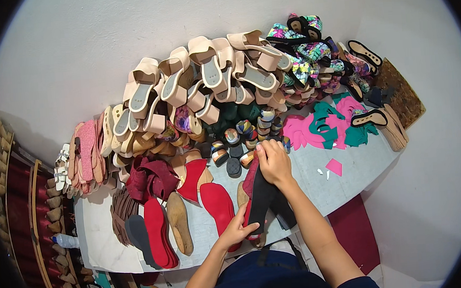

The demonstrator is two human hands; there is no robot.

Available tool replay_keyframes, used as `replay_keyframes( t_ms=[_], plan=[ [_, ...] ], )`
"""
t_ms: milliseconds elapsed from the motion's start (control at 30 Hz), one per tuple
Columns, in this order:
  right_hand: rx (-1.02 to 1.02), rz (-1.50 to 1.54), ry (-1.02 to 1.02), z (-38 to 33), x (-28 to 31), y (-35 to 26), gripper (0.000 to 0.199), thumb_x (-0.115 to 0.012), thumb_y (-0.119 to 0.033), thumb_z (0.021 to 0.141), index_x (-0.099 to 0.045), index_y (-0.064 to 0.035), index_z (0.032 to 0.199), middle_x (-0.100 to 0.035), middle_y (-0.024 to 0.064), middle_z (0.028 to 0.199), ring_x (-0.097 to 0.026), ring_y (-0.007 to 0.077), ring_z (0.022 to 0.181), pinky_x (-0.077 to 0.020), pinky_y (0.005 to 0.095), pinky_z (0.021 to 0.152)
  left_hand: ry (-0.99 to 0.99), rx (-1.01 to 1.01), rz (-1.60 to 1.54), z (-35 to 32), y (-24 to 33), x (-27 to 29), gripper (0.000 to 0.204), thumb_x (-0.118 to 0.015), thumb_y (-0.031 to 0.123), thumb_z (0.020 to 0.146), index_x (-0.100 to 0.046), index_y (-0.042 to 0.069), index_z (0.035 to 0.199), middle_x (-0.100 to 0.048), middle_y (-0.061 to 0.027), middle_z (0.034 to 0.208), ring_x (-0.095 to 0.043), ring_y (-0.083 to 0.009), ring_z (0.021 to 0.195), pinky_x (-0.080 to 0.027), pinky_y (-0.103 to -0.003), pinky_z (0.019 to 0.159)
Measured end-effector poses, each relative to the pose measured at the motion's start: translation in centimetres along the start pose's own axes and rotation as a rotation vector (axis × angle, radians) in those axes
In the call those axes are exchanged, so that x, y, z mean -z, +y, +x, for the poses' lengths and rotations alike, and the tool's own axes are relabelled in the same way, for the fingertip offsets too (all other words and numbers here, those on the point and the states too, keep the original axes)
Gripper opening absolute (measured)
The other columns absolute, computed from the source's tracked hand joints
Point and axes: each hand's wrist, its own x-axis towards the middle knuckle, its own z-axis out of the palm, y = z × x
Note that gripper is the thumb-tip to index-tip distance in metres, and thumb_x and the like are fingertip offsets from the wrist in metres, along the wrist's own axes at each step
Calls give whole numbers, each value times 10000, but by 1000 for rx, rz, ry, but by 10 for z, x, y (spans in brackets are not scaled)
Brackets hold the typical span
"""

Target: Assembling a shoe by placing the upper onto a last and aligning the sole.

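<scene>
In front of me, near the table's front edge, both my hands grip a half-made shoe (260, 196) with a long black sole side and dark red material along its left edge. My right hand (274, 163) is closed over its far end. Its near end is held by my left hand (236, 231), thumb across the black side. Dark grey pieces (283, 210) lie just right of the shoe. Left of it are red sole-shaped pieces (217, 206), and a tan shoe last (179, 223) rests beside a stack of red soles (157, 232) and dark grey ones (139, 237).
Beige heeled sandals (209, 70) are piled along the wall, with floral-patterned ones (310, 58) to their right. Multicoloured heel blocks (232, 136) stand mid-table. Pink cutouts (299, 131) and green scraps lie at right, maroon uppers (155, 178) at left. A shelf of lasts (55, 215) flanks the table.
</scene>
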Motion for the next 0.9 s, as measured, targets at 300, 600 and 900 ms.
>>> replay_keyframes(
  t_ms=[300,600,900],
  plan=[
    [59,284,14,4,-2,8,276,-364,-225,879,-493,2,788,-461,153,746,-445,322,732,-358,373,661,-10,100,-490,6,0,-15,785,-398,-145,537,-143,150,1219,-416,-157,1064,-501,-217,911,-422,-318,791],
    [71,453,41,2,-4,19,280,-347,-205,878,-441,15,734,-429,155,720,-423,328,715,-339,372,670,-30,185,-528,9,-7,-21,843,-392,-130,534,-121,247,1237,-360,-83,924,-429,-142,776,-413,-276,679],
    [152,235,39,6,6,4,239,-421,-218,848,-490,-10,756,-451,134,728,-441,312,722,-362,383,635,83,256,50,21,11,-15,351,-547,195,829,-454,-5,1102,-573,-77,939,-557,-139,850,-455,-258,722]
  ],
)
